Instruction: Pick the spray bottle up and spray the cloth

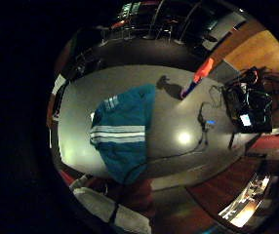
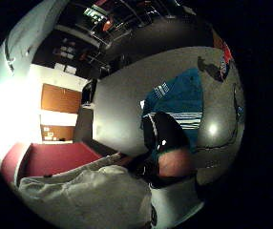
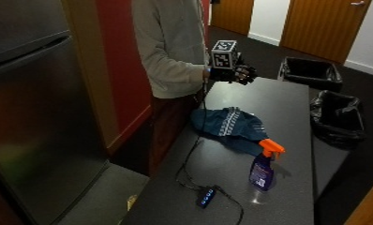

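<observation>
Still pre-grasp: gloved right hand (image 3: 237,73) hovers above the table (image 3: 286,101), fingers loosely curled and empty, bottle (image 3: 263,165) standing just beside the cloth (image 3: 230,123), so next is reaching down to it.

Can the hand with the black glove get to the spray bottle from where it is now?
Probably yes. The gloved right hand is up in the air above the table, holding nothing. The spray bottle stands upright past the blue cloth, with nothing over it. The hand would need to pass over the cloth.
</observation>
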`<control>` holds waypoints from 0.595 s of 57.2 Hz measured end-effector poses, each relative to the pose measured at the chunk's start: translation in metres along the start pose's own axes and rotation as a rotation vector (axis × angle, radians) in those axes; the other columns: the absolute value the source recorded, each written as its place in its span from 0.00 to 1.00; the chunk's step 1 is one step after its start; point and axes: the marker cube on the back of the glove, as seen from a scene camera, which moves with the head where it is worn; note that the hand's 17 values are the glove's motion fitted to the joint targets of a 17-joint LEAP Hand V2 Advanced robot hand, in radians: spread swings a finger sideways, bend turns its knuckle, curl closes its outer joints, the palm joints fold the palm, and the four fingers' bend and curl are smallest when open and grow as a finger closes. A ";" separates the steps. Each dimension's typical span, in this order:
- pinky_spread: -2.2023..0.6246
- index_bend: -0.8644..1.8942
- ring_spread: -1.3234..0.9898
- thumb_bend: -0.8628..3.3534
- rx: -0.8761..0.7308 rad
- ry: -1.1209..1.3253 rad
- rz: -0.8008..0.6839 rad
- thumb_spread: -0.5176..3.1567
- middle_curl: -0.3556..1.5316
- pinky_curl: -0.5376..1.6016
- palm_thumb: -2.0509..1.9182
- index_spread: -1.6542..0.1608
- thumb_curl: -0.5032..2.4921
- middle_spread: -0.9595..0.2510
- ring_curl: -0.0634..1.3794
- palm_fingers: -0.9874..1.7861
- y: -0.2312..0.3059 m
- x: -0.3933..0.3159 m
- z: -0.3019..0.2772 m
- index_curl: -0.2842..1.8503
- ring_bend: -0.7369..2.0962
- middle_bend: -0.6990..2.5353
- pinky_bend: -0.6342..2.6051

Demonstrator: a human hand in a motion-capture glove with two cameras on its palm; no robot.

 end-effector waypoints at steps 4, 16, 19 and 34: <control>0.82 0.35 0.57 0.20 0.048 -0.016 0.045 0.43 0.36 0.42 0.70 0.71 0.30 0.77 0.26 0.46 -0.001 0.001 0.000 0.24 0.39 0.28 0.32; 0.82 0.34 0.57 0.20 0.190 -0.068 0.167 0.43 0.36 0.43 0.70 0.71 0.30 0.78 0.27 0.43 -0.005 0.017 -0.008 0.22 0.41 0.27 0.34; 0.82 0.35 0.57 0.20 0.229 -0.083 0.197 0.43 0.36 0.43 0.70 0.71 0.30 0.78 0.27 0.42 -0.004 0.022 -0.010 0.22 0.41 0.28 0.34; 0.82 0.35 0.57 0.20 0.416 -0.168 0.356 0.43 0.36 0.43 0.70 0.71 0.30 0.78 0.26 0.41 0.004 0.045 -0.016 0.21 0.42 0.28 0.36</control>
